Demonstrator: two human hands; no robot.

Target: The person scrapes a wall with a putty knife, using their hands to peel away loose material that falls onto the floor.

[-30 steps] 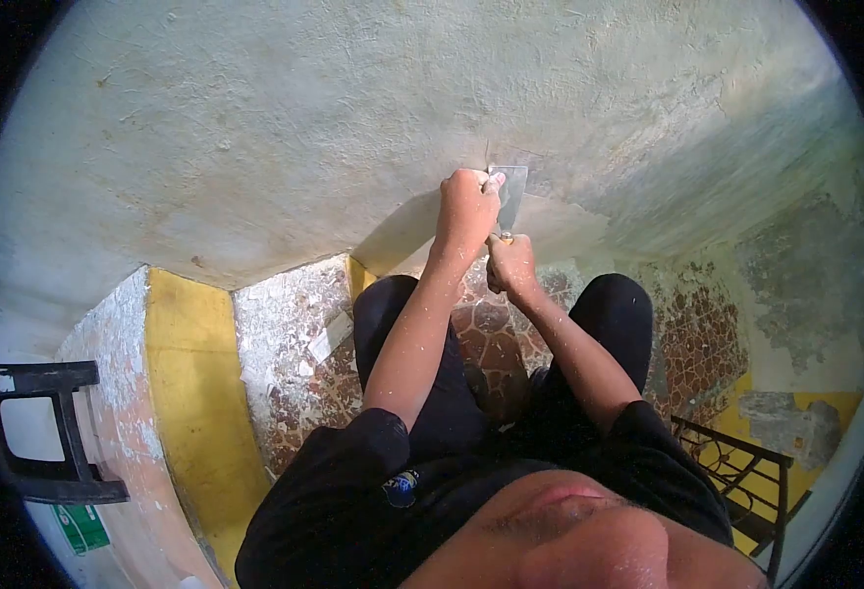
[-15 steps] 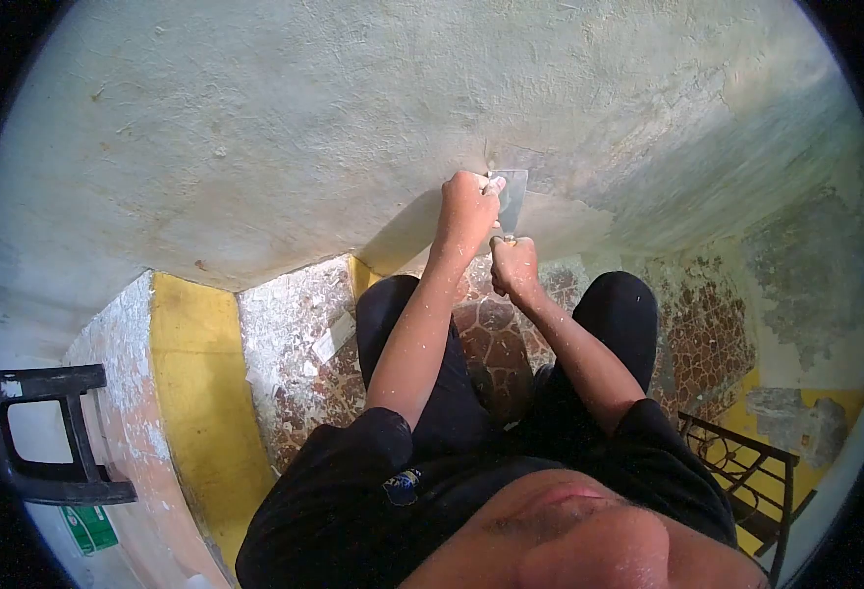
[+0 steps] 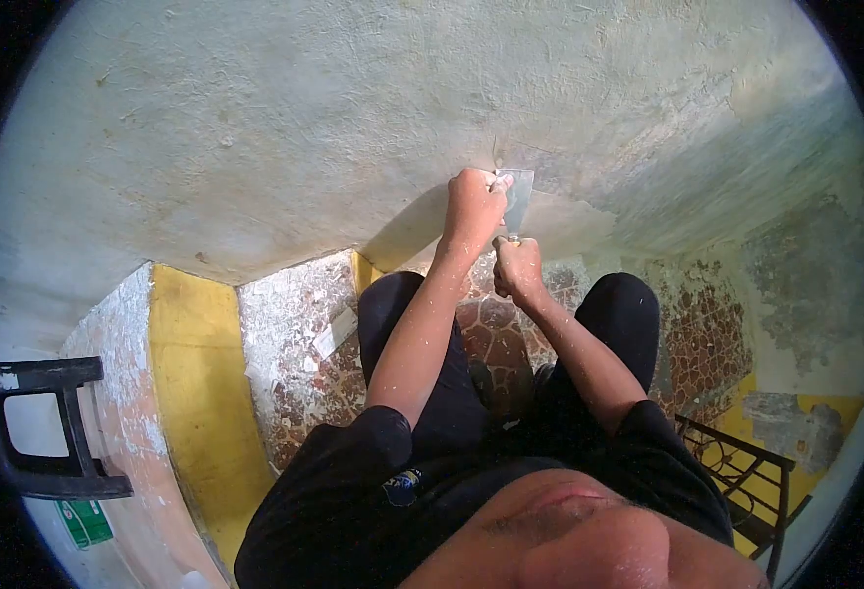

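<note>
A metal scraper (image 3: 517, 199) rests blade-up against the rough pale wall (image 3: 285, 128). My left hand (image 3: 473, 208) is closed over the blade's left side, pressing it to the wall. My right hand (image 3: 517, 267) grips the scraper's handle just below the blade. Both forearms are speckled with white dust. A patch of scraped, smoother wall (image 3: 569, 221) lies to the right of the blade.
Below lies a stone-pattern floor (image 3: 491, 339) covered in white flakes, with a yellow baseboard strip (image 3: 191, 363) at left. A black plastic stool (image 3: 44, 432) stands at far left. A dark metal chair frame (image 3: 746, 471) is at lower right. My black-clad knees flank the hands.
Both hands and the scraper have shifted very slightly right and down along the wall; the grip is unchanged.
</note>
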